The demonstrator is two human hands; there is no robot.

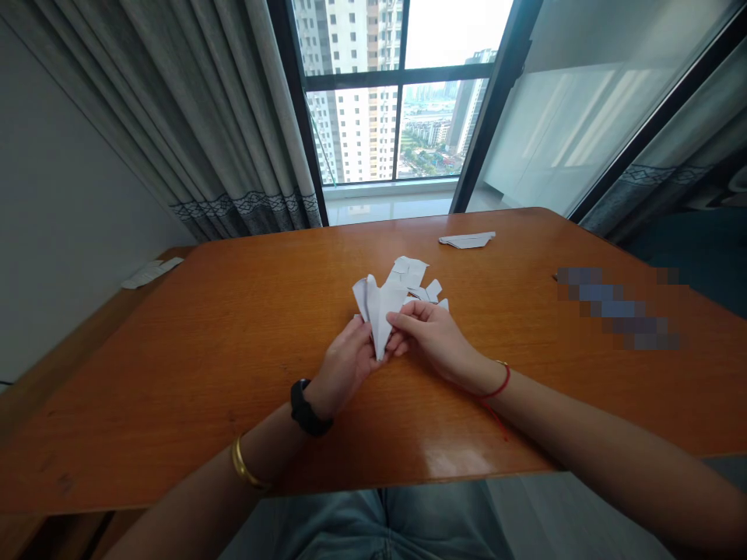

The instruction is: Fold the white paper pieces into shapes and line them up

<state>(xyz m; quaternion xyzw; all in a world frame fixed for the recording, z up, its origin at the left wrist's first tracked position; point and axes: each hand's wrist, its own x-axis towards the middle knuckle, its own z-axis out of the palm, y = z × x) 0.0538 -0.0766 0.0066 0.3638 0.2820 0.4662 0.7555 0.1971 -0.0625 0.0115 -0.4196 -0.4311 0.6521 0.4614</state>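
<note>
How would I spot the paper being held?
At the wooden table before the window, look between the left hand and the right hand. The folded white paper tapers toward its near end; unlike the white slip near the far edge, it is held.

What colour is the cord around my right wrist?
The cord is red; the head view shows it best.

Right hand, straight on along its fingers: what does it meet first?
The right hand would meet the folded white paper at its fingertips, then probably the left hand; depth is unclear.
</note>
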